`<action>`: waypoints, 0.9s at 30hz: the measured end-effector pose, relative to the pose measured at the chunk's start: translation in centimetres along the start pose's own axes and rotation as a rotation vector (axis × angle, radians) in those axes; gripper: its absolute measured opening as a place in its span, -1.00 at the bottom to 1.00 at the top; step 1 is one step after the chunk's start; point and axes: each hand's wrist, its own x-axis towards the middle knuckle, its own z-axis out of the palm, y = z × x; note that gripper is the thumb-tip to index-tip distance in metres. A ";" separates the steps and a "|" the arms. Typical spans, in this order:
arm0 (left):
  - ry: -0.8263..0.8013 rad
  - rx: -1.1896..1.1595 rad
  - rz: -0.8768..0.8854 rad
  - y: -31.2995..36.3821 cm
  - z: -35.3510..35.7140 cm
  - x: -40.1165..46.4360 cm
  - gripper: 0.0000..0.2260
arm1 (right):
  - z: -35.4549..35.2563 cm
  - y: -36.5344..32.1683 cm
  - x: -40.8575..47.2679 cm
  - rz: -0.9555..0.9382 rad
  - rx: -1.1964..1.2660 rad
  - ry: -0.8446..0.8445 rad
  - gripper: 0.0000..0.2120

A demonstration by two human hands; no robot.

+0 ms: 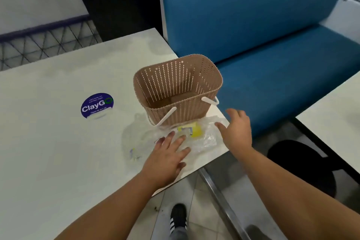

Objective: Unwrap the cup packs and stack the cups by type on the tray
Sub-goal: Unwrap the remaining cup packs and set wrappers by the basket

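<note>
White table [58, 142] in a booth, blue padded bench seat [272, 35] along its far right edge, second pale table [335, 122] at right across the aisle, tiled floor and a black striped shoe [178, 218] below. Near the table's right corner: tan perforated basket [178, 87] with white handles, standing upright, nothing clearly visible inside. Just in front of the basket, touching its base: crumpled clear plastic wrap [194, 136] with a yellow label [191, 130], contents too blurred to tell. More clear plastic [134, 138] spread flat to the left of it. Left hand [167, 156] laid palm down on the wrap, fingers straight and spread. Right hand [235, 128] at the wrap's right end by the table edge, fingers extended and relaxed, gripping nothing. Round purple ClayGo sticker [97, 105] toward the table's middle, well apart from the basket
</note>
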 end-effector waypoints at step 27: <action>-0.381 0.034 -0.011 -3.6 -0.2 2.0 -0.37 | 4.3 -0.3 -1.8 -0.280 -0.376 -0.551 -0.35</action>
